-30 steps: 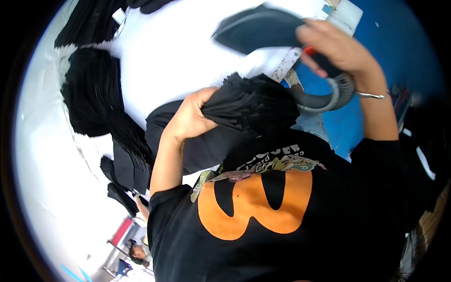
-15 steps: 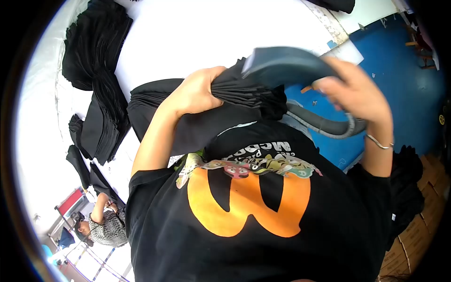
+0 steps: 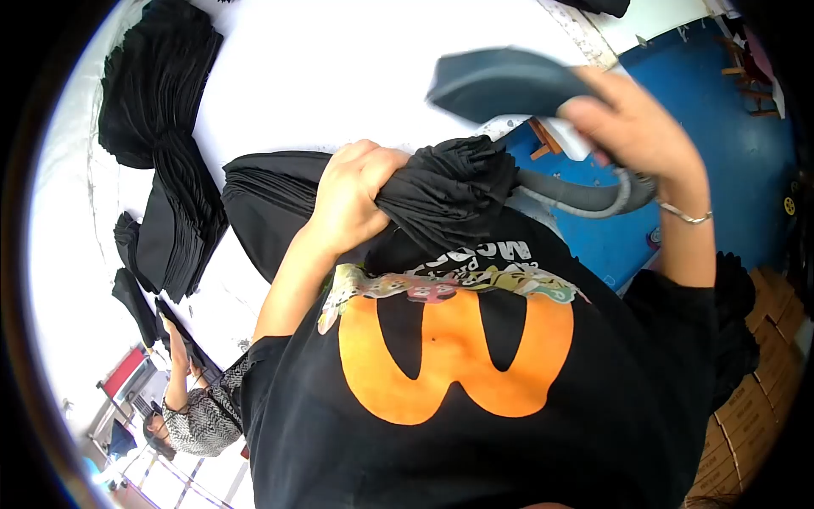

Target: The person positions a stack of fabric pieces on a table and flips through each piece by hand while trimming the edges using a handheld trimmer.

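My left hand (image 3: 352,197) is closed round a thick bundle of black fabric (image 3: 449,188), whose layered ends fan out to the right of my fist. More of the black cloth (image 3: 275,199) spreads to the left of that wrist. My right hand (image 3: 632,123) grips a dark, curved tool (image 3: 504,83), slightly blurred, raised above and to the right of the bundle. A grey ribbed hose (image 3: 585,197) runs from below my right hand towards the bundle. The tool and the fabric are apart.
Stacks of black cloth (image 3: 157,93) lie along the left of the white table (image 3: 305,68). At the lower left is another person (image 3: 199,416) with an arm stretched to the cloth. Brown boxes (image 3: 746,424) stand at the lower right, on a blue floor (image 3: 704,110) side.
Compared with half a second ago, the tool has risen off the bundle, up and left. The bundle's ends now show more fully. The view has shifted since the first frame.
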